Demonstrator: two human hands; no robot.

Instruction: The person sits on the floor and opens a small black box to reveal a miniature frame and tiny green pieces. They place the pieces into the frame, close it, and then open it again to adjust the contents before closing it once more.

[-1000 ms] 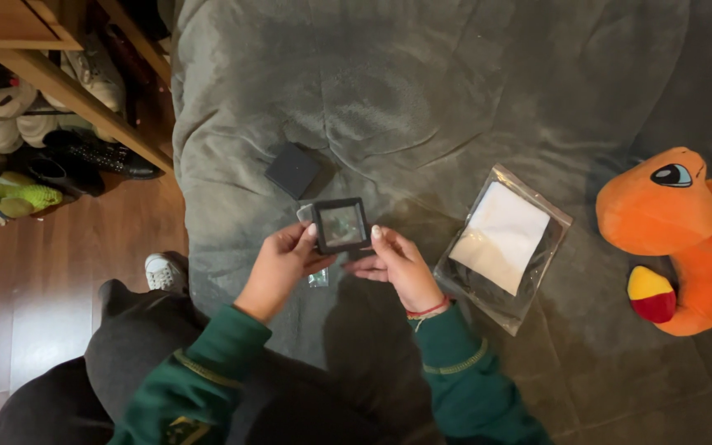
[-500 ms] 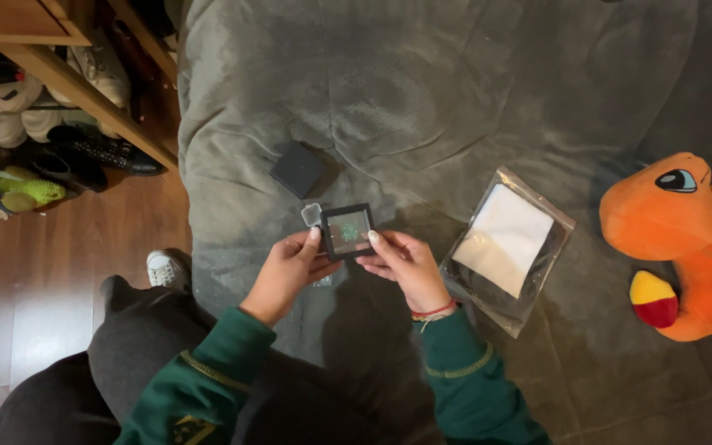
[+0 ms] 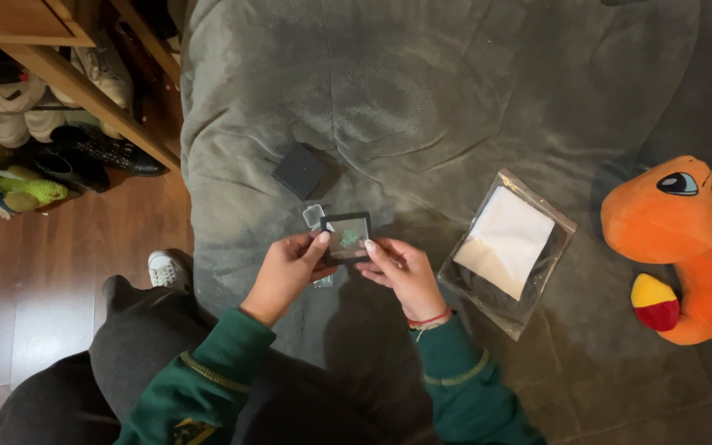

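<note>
Both hands hold a small square black-framed piece with a glassy face above a grey bedcover. My left hand pinches its left edge with thumb and fingers. My right hand grips its right edge, with a red string band on the wrist. A small clear plastic piece lies just behind the frame's upper left corner, and another clear scrap shows below my left thumb. A small black square box rests on the cover farther away.
A clear plastic bag holding a white sheet lies to the right of my hands. An orange plush toy sits at the far right. On the left a wooden rack holds shoes above a wood floor.
My hands and the framed piece have stayed in nearly the same place; the piece is tilted slightly and the camera view has shifted a little.
</note>
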